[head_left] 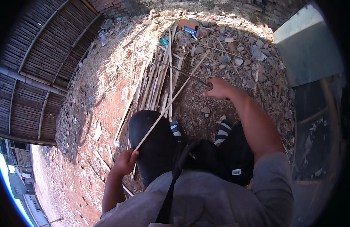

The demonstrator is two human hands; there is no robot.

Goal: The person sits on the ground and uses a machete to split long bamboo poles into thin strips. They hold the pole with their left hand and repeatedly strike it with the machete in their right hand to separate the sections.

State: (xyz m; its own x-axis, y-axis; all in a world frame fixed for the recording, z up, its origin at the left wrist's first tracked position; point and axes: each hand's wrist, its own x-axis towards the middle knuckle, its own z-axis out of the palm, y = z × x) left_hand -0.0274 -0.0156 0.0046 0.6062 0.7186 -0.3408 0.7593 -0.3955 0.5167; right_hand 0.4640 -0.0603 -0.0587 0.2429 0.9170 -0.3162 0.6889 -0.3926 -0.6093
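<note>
Gripping the lower end of a long, bamboo-like strip (165, 110) in the left hand (123, 162), and closing the right hand (219, 89) round the near end of a thin dark rod (178, 69). Slanting up and right from the left hand, across the left knee (144, 128) and in front of the right edge of a pile of similar strips (149, 87). Crossing the dark rod in view; cannot tell whether touching. Likely light, fairly stiff yet springy, not very slippery, but liable to split lengthwise or shed splinters. Best taken near the lower end and steadied against the knee, keeping fingertips off the edges. Looking pale straw-coloured, narrow and almost straight; too small to make out any grain.
</note>
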